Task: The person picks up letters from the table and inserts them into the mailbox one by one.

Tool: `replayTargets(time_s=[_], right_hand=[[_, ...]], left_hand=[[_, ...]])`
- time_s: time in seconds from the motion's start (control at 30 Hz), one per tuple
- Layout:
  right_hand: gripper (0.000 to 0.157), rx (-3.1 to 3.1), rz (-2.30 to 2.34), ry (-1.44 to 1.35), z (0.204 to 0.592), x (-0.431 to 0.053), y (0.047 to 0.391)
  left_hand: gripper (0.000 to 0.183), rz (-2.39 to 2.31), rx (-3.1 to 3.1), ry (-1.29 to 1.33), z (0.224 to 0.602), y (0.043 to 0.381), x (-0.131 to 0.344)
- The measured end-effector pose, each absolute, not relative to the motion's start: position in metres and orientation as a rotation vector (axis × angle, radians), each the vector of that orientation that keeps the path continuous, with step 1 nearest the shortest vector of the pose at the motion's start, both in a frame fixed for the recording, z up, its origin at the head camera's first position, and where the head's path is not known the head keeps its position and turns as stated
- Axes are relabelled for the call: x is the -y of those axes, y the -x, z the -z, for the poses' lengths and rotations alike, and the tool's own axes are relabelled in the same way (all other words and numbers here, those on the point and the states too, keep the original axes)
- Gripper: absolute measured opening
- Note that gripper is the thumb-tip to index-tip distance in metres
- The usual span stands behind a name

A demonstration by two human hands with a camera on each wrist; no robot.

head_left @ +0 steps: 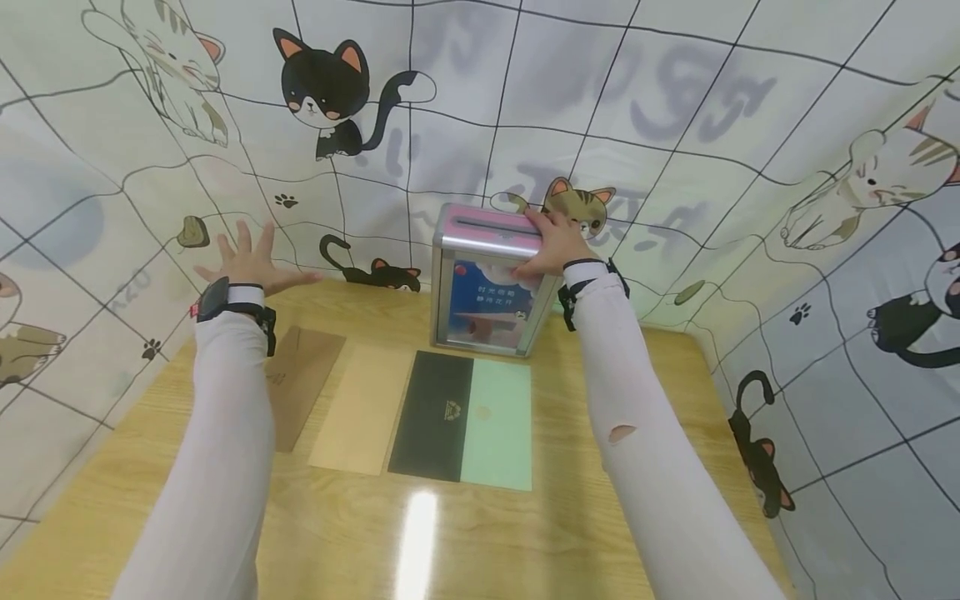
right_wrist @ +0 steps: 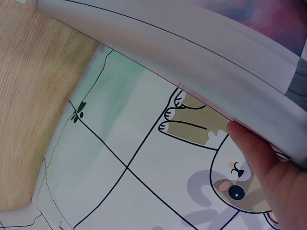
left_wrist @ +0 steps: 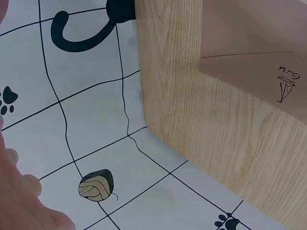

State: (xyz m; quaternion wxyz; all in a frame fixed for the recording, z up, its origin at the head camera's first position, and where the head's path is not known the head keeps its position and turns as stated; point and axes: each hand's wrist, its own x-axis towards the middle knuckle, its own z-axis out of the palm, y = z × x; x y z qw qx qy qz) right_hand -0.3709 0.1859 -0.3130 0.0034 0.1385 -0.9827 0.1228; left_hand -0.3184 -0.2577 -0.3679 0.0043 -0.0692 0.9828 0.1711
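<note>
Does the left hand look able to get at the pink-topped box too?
Probably yes: the left hand is spread and holds nothing, and nothing covers the left side of the pink-topped box. The right hand grips only its right end, so it should hardly be in the way.

Box (head_left: 480, 275): pink top (head_left: 495, 239), dark slot (head_left: 487, 225), silver-grey frame (head_left: 437, 296); front panel (head_left: 480, 310) blue with white lettering and a red dot (head_left: 461, 269). Brown envelope (head_left: 303, 383) with black ink sketch (left_wrist: 287, 85); plain tan envelope (head_left: 363, 408); black envelope (head_left: 429, 433), gold emblem (head_left: 452, 410); mint-green envelope (head_left: 498, 433), round beige mark (head_left: 483, 412). Table (head_left: 585, 500): yellowish, streaked wood grain, one white glare strip (head_left: 415, 542). Backdrop (head_left: 465, 75): white, wavy black grid lines, black paw prints (head_left: 286, 201), blurred grey-violet shapes (head_left: 686, 96), pale green tint low near the box. Printed cats: one black-and-white (head_left: 326, 83), pink-orange inner ears; one olive-tan (head_left: 561, 198), dark stripes. Sleeves (head_left: 225, 417) white; wrist straps (head_left: 265, 321) black
</note>
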Motion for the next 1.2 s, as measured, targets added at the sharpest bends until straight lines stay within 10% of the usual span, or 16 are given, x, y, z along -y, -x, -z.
replayTargets(time_s=[1.2], right_hand=[[0.110, 3.099, -0.414, -0.398, 0.310, -0.184, 0.366]], left_hand=[[0.125, -0.567, -3.035, 0.265, 0.417, 0.306, 0.277]])
